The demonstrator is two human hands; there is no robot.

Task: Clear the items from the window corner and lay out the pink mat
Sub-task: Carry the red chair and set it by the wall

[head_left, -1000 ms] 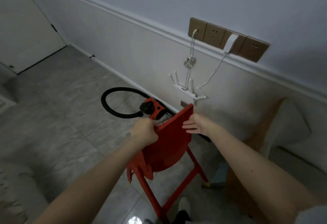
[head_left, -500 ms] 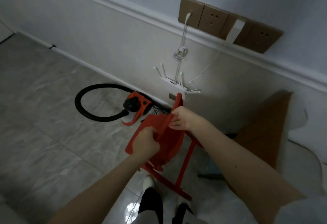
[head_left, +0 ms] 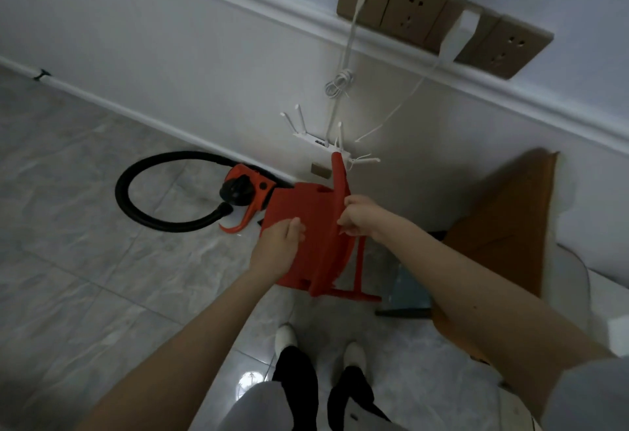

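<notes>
A red plastic chair [head_left: 308,226] stands tilted close to the wall, its backrest edge pointing up. My left hand [head_left: 277,248] rests on the near left edge of the seat with fingers laid fairly flat. My right hand [head_left: 359,214] grips the thin backrest from the right side. No pink mat is in view.
An orange vacuum cleaner [head_left: 246,189] with a looped black hose [head_left: 136,206] lies on the tiled floor left of the chair. A white router [head_left: 321,139] and cables hang below brown wall sockets [head_left: 439,18]. A brown wooden panel [head_left: 503,219] stands at right. My feet [head_left: 286,337] are below.
The chair has come down toward the floor and turned so its seat faces up. My left hand went from a fist on the seat edge to lying flatter on it.
</notes>
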